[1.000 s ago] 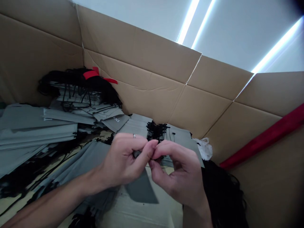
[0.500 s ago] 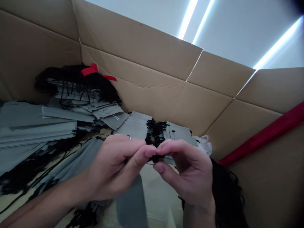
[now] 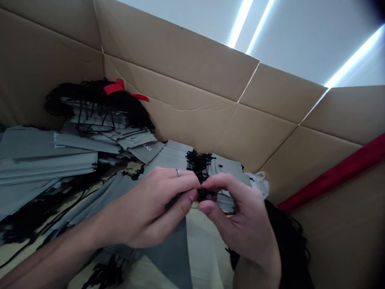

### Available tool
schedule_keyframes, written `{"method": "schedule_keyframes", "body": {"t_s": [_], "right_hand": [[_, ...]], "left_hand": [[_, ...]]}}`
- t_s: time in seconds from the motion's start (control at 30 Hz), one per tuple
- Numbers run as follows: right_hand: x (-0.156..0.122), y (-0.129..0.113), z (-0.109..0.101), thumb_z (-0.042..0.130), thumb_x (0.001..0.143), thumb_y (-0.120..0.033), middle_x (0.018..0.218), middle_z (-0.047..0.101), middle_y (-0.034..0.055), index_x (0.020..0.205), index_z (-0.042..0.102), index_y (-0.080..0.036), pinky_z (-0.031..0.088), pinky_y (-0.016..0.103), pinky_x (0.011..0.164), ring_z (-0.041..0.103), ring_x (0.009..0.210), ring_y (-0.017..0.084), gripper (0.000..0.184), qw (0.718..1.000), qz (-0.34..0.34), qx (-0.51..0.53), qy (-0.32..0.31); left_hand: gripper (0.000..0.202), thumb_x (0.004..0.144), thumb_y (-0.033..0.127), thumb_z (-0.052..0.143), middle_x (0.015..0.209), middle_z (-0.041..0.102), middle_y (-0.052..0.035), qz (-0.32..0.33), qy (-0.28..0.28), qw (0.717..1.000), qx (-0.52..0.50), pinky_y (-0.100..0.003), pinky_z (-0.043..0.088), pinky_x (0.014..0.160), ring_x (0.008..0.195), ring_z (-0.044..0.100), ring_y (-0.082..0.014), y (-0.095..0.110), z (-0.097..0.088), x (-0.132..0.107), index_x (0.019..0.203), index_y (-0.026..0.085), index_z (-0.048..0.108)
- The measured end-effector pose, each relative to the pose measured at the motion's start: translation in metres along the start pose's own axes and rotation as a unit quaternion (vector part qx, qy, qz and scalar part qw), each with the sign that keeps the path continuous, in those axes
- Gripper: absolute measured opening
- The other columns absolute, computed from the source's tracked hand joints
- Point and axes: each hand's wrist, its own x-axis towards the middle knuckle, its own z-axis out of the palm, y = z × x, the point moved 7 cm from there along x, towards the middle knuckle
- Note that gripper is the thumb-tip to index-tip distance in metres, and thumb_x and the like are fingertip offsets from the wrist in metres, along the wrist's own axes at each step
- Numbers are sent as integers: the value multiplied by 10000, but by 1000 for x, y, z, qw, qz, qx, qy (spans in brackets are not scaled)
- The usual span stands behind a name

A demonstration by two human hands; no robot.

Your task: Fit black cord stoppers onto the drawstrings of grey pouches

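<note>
Both hands pinching a black cord, tucked in tighter than a second ago

The fingers [image 3: 192, 195] of the left hand [image 3: 144, 210] and right hand [image 3: 243, 228] are clenched on the black cord [image 3: 205, 194] between them, and a grey bag [image 3: 173, 261] hangs just below. Farther out, more bags [image 3: 75, 160] and cord tangles sit piled against the cardboard box [image 3: 192, 116], with a red strap [image 3: 337, 172] off to the right.

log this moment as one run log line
left hand: pinching black cord | right hand: pinching same cord | below hands: grey bag | nearby: stacked grey bags, cardboard box wall
</note>
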Motion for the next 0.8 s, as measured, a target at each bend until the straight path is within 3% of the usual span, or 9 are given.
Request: {"method": "schedule_keyframes", "body": {"t_s": [0.1, 0.27, 0.37, 0.5, 0.6, 0.8], "right_hand": [[3, -6, 5, 751, 1084, -279, 876, 722, -26, 1043, 677, -225, 535, 246, 696, 659, 743, 120, 99, 998, -32, -39, -38], [3, -6, 13, 702, 1104, -299, 849, 673, -43, 1022, 620, -220, 475, 236, 670, 604, 709, 97, 140, 997, -33, -51, -43], [3, -3, 28, 655, 1125, -324, 790, 604, -52, 969, 575, -219, 425, 255, 629, 533, 654, 97, 204, 994, -19, -54, -91], [3, -2, 43, 511, 1201, -392, 755, 526, -41, 853, 469, -237, 367, 286, 602, 483, 669, 121, 383, 988, -34, -34, -143], [3, -3, 43, 478, 1214, -421, 760, 540, -30, 835, 476, -238, 385, 295, 614, 497, 686, 131, 421, 988, -38, -11, -149], [2, -4, 37, 554, 1142, -231, 722, 555, -38, 799, 499, -231, 388, 303, 626, 512, 665, 119, 347, 989, -17, 24, -145]], "left_hand": [[307, 1134, 215, 438, 787, 564, 27, -16, 3, 999, -39, -285, 384, 670, 733, 511, -114, -3, 3, 4, 864, 181, 581], [516, 1166, 387, 405, 671, 487, 26, -200, 135, 966, -98, -280, 370, 618, 647, 455, -116, -35, -2, 3, 706, 187, 523], [596, 1155, 463, 405, 597, 346, 29, -253, 155, 946, -129, -288, 311, 553, 576, 337, -117, -50, 1, 1, 616, 209, 396], [598, 1169, 442, 413, 603, 310, 26, -225, 182, 949, -122, -289, 256, 524, 573, 278, -117, -50, -1, 1, 621, 215, 340], [587, 1186, 436, 417, 611, 337, 27, -195, 194, 955, -111, -289, 259, 513, 569, 292, -114, -47, -3, 1, 647, 209, 362], [490, 1208, 473, 415, 664, 412, 44, -168, 236, 952, -95, -273, 334, 519, 580, 370, -111, -47, -7, -2, 786, 224, 418]]}}
